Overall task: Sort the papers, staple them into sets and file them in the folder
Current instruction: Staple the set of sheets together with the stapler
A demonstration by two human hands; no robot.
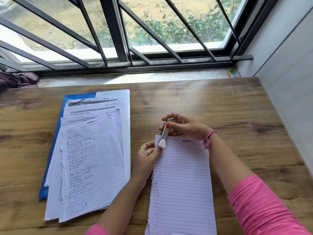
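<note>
Stapling the Section 1 set [183,184] at its top-left corner.

Stapler [164,135] gripped in the right hand [183,127], fingers curled round it, mouth over the corner — left hand [147,156] pinching that edge to keep sheets aligned. Unsorted pile [91,158] waiting on the blue folder [50,150], left on the table [237,107].

A small metal stapler [164,135] straddles the lined set's [183,180] top-left corner; loose papers [91,158] overlie the blue folder [50,150].
</note>
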